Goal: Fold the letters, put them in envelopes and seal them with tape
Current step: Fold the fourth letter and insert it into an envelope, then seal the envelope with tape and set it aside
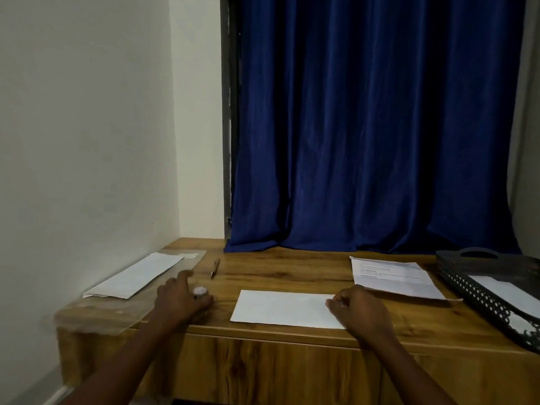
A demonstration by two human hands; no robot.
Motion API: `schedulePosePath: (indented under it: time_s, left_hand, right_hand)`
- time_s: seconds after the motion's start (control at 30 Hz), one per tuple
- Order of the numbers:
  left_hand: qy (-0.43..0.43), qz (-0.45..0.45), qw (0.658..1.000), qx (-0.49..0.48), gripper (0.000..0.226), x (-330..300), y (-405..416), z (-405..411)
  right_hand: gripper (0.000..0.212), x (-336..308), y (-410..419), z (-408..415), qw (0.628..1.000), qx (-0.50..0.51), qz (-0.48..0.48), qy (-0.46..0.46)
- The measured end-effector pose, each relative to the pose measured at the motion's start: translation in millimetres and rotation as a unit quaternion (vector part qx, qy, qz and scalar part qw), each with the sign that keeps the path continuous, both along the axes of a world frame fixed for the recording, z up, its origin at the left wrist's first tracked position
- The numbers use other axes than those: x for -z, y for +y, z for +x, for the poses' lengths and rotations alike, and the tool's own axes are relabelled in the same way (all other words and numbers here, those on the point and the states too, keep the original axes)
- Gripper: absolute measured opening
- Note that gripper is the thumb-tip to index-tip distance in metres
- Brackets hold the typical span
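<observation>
A white envelope [285,308] lies flat near the front edge of the wooden desk [292,267]. My right hand [361,311] rests on its right end with curled fingers; whether it holds anything is hidden. My left hand [182,299] grips a small roll of clear tape [200,291] on the desk, left of the envelope. A printed letter [394,277] lies unfolded at the right. Another white envelope [134,276] rests at the far left on a clear plastic sheet.
A pen [215,268] lies behind the tape roll. A black perforated tray [493,287] at the right edge holds white paper. A blue curtain [374,127] hangs behind the desk, with a wall on the left.
</observation>
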State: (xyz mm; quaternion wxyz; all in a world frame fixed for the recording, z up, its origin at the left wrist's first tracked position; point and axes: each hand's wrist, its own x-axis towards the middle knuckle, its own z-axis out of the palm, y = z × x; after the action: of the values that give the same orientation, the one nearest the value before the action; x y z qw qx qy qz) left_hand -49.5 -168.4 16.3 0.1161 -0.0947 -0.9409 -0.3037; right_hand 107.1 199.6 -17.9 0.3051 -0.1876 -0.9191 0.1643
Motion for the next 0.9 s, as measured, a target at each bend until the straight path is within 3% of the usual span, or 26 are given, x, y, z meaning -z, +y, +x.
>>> schedulePosePath:
  time_s: [0.23, 0.4, 0.5, 0.73, 0.9]
  left_hand:
    - [0.006, 0.01, 0.998, 0.058, 0.041, 0, -3, -1]
    - [0.044, 0.162, 0.975, 0.147, 0.028, -9, 14, -1]
    - [0.046, 0.208, 0.956, 0.204, 0.034, -16, 40, 12]
    - [-0.048, 0.303, 0.896, 0.32, 0.056, -7, 112, 32]
    - [-0.045, 0.302, 0.89, 0.338, 0.056, 14, 130, 34]
  right_hand:
    - [0.02, -6, -6, 5, 0.998, -0.043, 0.028, -0.019]
    - [0.024, -5, -13, 3, 0.998, -0.041, 0.048, -0.026]
    - [0.025, -7, -27, -6, 0.998, -0.036, 0.04, -0.031]
    - [0.027, -10, -62, -28, 0.999, -0.035, -0.003, -0.032]
    - [0.026, -11, -55, -23, 0.988, -0.068, -0.135, 0.021]
